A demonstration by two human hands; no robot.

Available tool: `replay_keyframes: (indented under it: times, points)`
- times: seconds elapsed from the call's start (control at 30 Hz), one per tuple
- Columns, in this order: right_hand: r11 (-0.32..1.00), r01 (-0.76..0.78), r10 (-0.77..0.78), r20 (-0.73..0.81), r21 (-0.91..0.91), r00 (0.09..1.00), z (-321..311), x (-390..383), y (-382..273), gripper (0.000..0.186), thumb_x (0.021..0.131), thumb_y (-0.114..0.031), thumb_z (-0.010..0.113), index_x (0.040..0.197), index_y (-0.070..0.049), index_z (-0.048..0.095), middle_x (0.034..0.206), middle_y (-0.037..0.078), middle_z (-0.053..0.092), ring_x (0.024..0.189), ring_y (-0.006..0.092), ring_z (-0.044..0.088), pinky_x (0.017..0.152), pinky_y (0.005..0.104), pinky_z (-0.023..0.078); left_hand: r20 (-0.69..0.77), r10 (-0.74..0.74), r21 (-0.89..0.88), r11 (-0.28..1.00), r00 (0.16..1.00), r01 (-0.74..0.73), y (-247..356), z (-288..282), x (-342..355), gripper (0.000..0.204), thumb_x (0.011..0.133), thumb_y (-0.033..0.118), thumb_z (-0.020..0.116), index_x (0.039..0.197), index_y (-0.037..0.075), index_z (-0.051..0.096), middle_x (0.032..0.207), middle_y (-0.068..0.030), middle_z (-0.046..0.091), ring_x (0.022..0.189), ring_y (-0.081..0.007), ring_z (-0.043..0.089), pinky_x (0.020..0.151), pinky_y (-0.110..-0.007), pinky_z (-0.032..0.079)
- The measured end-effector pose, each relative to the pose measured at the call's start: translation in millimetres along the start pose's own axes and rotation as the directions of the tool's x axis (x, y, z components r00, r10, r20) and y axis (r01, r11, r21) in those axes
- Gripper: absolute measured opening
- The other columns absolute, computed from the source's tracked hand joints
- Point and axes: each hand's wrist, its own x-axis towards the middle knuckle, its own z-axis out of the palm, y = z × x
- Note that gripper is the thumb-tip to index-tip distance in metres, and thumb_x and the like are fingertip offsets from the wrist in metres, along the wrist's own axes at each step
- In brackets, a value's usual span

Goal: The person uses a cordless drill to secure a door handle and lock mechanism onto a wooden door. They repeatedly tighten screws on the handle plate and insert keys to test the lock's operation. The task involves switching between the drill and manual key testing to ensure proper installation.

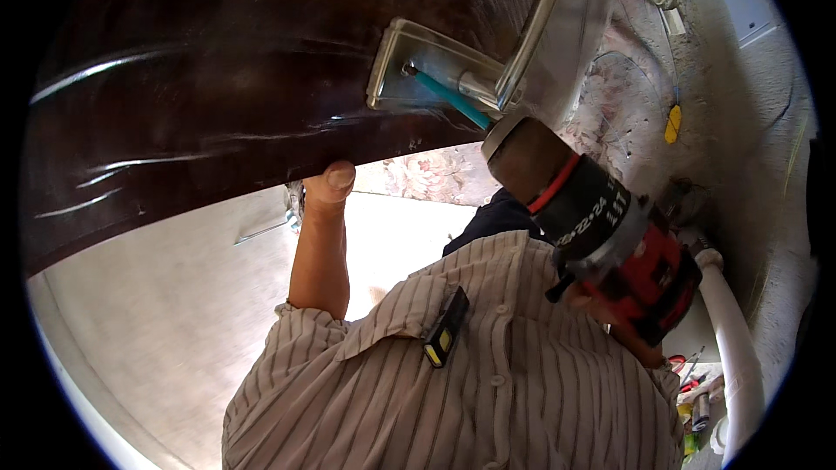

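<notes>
Power drill point(585, 213): one
Teal bit point(455, 101): one
Handle plate point(431, 54): one
Lever point(526, 45): one
Dark panel point(218, 104): one
Hands point(330, 184): two
Pocket device point(447, 327): one
Yellow tag point(673, 124): one

The left forearm point(320, 252) rises bare and nearly upright from a turned-back striped sleeve point(283, 335), and the left hand point(329, 186) meets the lower edge of the dark panel point(200, 157), its thumb point(340, 176) up with the nail in view, the other fingers out of sight. The right forearm point(642, 349) is bent in beside the torso point(514, 383) and slants up to the left; the right hand point(590, 305), wrapped in a grasp, is mostly hidden, only a patch of skin showing.
</notes>
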Motion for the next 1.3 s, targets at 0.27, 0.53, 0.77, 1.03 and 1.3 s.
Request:
replay_keyframes:
  times: [0.27, 0.53, 0.77, 1.03, 1.3]
  points:
    - [0.999, -0.005, 0.005, 0.013, -0.05, 1.0, -12, -3, 3, 0.044, 0.082, -0.029, 0.071, 0.119, -0.01, 0.06, 0.116, 0.006, 0.063, 0.11, 0.0199, 0.06, 0.098, 0.0328, 0.045, 0.133, 0.037, 0.161, 0.985, 0.991, -0.058, 15, -6, -7, 0.072, 0.084, 0.055, 0.066, 0.127, -0.001, 0.051, 0.123, -0.0084, 0.056, 0.111, -0.0216, 0.054, 0.098, -0.036, 0.043]
    - [0.993, 0.021, -0.017, 0.036, -0.116, 0.999, -20, -4, 0, 0.043, 0.082, -0.028, 0.071, 0.118, -0.009, 0.06, 0.114, 0.008, 0.062, 0.108, 0.0208, 0.061, 0.095, 0.0332, 0.047, 0.163, 0.004, 0.177, 0.984, 0.987, -0.033, 10, -13, -11, 0.061, 0.083, 0.042, 0.07, 0.119, -0.005, 0.054, 0.113, -0.0076, 0.057, 0.102, -0.0196, 0.054, 0.094, -0.031, 0.043]
    - [0.982, 0.03, -0.02, 0.057, -0.187, 0.998, -26, -1, -2, 0.041, 0.081, -0.027, 0.07, 0.116, -0.008, 0.059, 0.113, 0.009, 0.061, 0.106, 0.0216, 0.062, 0.093, 0.0336, 0.049, 0.15, -0.031, -0.007, 0.999, 0.988, 0.032, 15, 0, -11, 0.08, 0.075, 0.054, 0.078, 0.123, -0.004, 0.051, 0.116, -0.0054, 0.056, 0.104, -0.0193, 0.053, 0.094, -0.031, 0.043]
    - [0.938, 0.061, -0.033, 0.089, -0.342, 0.996, -33, 4, 4, 0.04, 0.081, -0.026, 0.07, 0.115, -0.008, 0.059, 0.11, 0.011, 0.06, 0.104, 0.0224, 0.064, 0.091, 0.034, 0.051, 0.111, -0.057, 0.088, 0.995, 0.992, 0.047, 31, 15, -3, 0.076, 0.073, 0.056, 0.079, 0.114, -0.004, 0.057, 0.108, -0.0056, 0.059, 0.098, -0.0181, 0.055, 0.089, -0.032, 0.046]
    - [0.993, -0.096, 0.11, 0.222, -0.072, 0.969, -47, 23, 20, 0.097, 0.06, -0.065, 0.074, 0.136, -0.012, 0.045, 0.129, 0.011, 0.055, 0.106, 0.0262, 0.061, 0.093, 0.0401, 0.049, 0.125, 0.066, 0.127, 0.989, 0.99, -0.081, 25, 19, 9, 0.067, 0.075, 0.05, 0.08, 0.11, -0.003, 0.059, 0.104, -0.0059, 0.061, 0.094, -0.0172, 0.056, 0.084, -0.031, 0.048]
